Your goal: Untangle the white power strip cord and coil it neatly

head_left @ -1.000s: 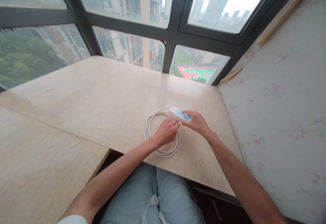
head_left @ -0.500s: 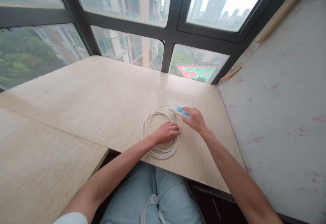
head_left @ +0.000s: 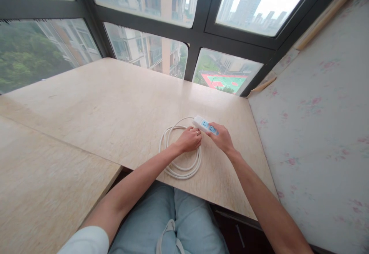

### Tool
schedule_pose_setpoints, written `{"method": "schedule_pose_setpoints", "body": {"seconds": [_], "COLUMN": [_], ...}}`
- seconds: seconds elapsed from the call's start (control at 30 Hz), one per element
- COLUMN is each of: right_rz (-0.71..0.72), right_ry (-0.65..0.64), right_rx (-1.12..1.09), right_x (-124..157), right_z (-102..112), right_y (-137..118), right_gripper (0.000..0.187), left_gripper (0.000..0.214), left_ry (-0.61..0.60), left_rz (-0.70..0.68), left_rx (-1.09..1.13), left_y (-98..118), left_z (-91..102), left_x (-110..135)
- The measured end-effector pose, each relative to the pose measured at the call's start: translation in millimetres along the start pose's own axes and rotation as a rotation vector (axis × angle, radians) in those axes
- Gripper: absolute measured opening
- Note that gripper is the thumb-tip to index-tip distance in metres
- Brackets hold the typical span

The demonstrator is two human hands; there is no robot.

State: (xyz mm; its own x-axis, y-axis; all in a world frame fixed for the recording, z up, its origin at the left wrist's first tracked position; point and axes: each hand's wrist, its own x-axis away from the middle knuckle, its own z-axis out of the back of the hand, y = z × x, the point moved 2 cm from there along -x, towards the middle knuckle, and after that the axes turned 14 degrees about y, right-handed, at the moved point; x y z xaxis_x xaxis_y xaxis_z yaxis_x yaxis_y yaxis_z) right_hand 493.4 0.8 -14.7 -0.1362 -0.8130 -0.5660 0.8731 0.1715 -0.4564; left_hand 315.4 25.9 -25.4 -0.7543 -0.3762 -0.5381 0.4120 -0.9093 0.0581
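White power strip (head_left: 205, 125) with blue socket faces, flat on the beige stone table (head_left: 115, 104) toward its right side, below the dark window frame (head_left: 198, 38). Right hand (head_left: 221, 138) laid over the strip's near end, fingers closed around it, hiding that end and part of the sockets. Left hand (head_left: 188, 140) just beside, knuckles up, fingers curled down onto the white cord (head_left: 178, 167) close to the strip. Ring visible on one finger. Fingertips hidden beneath the hand, so impossible to tell whether clenched on the cord or merely pressing it. Cord coiled in several loops on the table, one arc passing under the left hand; plug not discernible. Both arms cut off by the lower edge of the view. Lap in light blue jeans (head_left: 184, 223) partly hidden under the table edge. Floral-patterned wall (head_left: 317, 111) at right.
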Motion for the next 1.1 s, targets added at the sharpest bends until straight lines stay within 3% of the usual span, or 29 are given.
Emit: {"method": "schedule_pose_setpoints", "body": {"seconds": [0.37,0.7,0.93,1.1], "right_rz": [0.093,0.086,0.025,-0.052], "right_ry": [-0.034,-0.008,-0.010,-0.007], "right_rx": [0.073,0.218,0.163,0.126], "right_x": [0,-1,25,40], "right_z": [12,-5,-8,-12], "right_y": [-20,-14,-15,-26], "right_gripper": [0.033,0.031,0.030,0.033], "left_gripper": [0.030,0.033,0.027,0.027], "left_ry": [0.074,0.095,0.146,0.190], "left_rz": [0.079,0.100,0.286,0.345], "left_rx": [-0.099,-0.142,-0.131,-0.137], "left_y": [2,-1,2,2], "left_z": [2.9,-3.2,-6.2,-9.0], "left_x": [17,22,27,29]}}
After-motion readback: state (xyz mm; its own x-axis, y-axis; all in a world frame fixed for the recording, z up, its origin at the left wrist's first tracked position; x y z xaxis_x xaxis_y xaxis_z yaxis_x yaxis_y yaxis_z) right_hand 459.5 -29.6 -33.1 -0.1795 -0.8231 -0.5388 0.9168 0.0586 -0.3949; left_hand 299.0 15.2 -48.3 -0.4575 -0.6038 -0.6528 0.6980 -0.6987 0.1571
